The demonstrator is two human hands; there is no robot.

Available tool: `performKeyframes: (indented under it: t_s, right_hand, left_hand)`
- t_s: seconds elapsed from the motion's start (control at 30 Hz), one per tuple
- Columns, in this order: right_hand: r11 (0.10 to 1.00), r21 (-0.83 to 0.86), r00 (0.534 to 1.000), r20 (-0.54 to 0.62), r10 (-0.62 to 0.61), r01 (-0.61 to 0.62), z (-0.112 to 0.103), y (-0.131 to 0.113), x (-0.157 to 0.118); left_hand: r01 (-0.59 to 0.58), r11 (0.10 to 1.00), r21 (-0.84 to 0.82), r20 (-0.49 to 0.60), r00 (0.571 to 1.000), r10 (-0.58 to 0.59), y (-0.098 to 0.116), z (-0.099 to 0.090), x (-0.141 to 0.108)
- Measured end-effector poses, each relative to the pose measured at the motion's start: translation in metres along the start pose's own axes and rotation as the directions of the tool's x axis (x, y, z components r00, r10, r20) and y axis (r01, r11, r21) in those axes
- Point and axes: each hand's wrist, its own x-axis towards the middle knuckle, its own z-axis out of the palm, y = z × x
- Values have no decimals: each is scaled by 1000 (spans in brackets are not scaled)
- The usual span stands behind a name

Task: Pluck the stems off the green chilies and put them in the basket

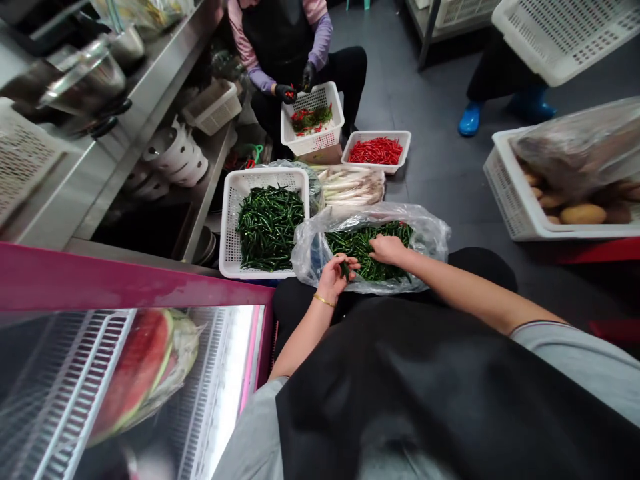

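Head view gives me the left hand (334,279) pinching a green chili (345,270) in its fingertips. The right hand (387,249) lies on chilies (363,257) in a plastic bag (433,243), grip unclear.

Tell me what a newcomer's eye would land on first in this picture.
Bright red chilies in a shallow white perforated crate stand out at centre, beside dark green chilies heaped in a white perforated basket. At bottom left, a cut red watermelon shows behind the glass of a pink-framed display case. Nearest the camera, the left hand pinches a chili and the right hand rests among green chilies in a clear plastic bag.
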Motion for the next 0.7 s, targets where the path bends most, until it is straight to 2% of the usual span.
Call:
performKeyframes:
  t_s: [0.07, 0.13, 0.23, 0.3, 0.4, 0.47, 0.53, 0.6, 0.63, 0.67, 0.7]
  right_hand:
    - [1000, -3, 1000, 2, -7, 7, -5, 1, 3]
    - [999, 40, 999, -43, -18, 20, -12, 3, -2]
    - [977, 180, 990, -106, -95, 113, -16, 4, -18]
    - [938, 281, 975, -147, -168, 204, -12, 2, -29]
    - [905, 302, 949, -185, -253, 300, -2, -4, -38]
    - [907, 240, 935, -172, -311, 346, -1, -6, -38]
    - [920, 147, 931, -106, -349, 362, -7, -5, -36]
    - [949, 37, 950, 4, -312, 312, -16, -1, -31]
    - [966, -22, 965, 52, -256, 258, -21, 2, -28]
    - [978, -82, 980, 75, -185, 190, -25, 4, -25]
    - [983, -137, 991, 66, -114, 122, -27, 7, -23]
  left_hand:
    - [53, 998, -16, 34, 998, -53, 2, -2, -3]
    - [87, 996, -28, 25, 996, -86, 1, -2, -3]
    - [62, 998, -21, -34, 997, -62, -4, 3, 6]
    - [29, 999, 38, -57, 998, -26, -7, 10, 13]
    - [-91, 971, 223, -106, 987, 117, -8, 21, 21]
    - [-230, 869, 437, -91, 950, 298, -6, 28, 19]
    - [-379, 686, 621, 50, 893, 448, -1, 36, 14]
    - [-498, 547, 673, 189, 830, 524, 6, 42, 7]
    - [-529, 538, 656, 203, 811, 549, 11, 44, 3]
    - [-536, 577, 617, 170, 806, 567, 17, 44, 1]
    - [-520, 652, 552, 106, 819, 564, 24, 43, -1]
